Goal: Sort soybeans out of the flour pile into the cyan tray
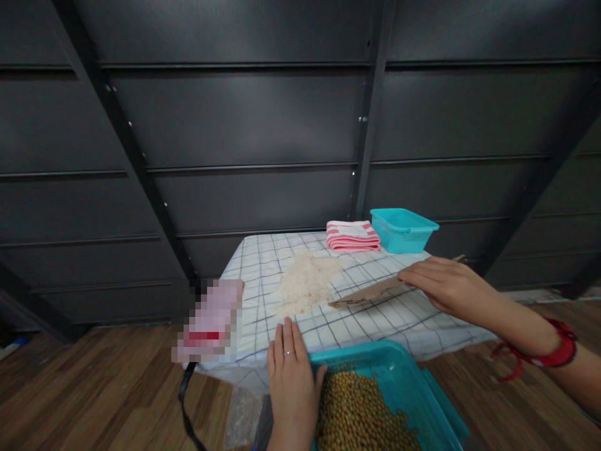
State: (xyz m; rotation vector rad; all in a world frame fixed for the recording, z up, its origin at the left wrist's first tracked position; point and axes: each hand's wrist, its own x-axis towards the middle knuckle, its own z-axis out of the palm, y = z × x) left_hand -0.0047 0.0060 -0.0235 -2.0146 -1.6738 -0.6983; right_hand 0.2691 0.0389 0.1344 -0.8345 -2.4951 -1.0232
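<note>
My right hand (444, 285) grips a flat, ragged-edged piece of cardboard (369, 292), held low over the checked cloth at a slant. The cardboard's left tip is close to a spread heap of pale, flour-like grains (307, 282) on the cloth. My left hand (291, 376) lies with fingers stretched out on the cloth's near edge, its thumb at the rim of a teal basket (394, 376). Inside that basket are many yellow-brown beans or seeds (361, 413); my left hand and the frame's lower edge hide part of it.
The table is covered by a white checked cloth (263, 257). At its back lie a folded pink-and-white striped towel (352, 237) and a turquoise plastic basket (404, 232). A blurred-out pink item (211, 319) with a black strap sits at the left edge. Dark metal panels (253, 119) stand behind.
</note>
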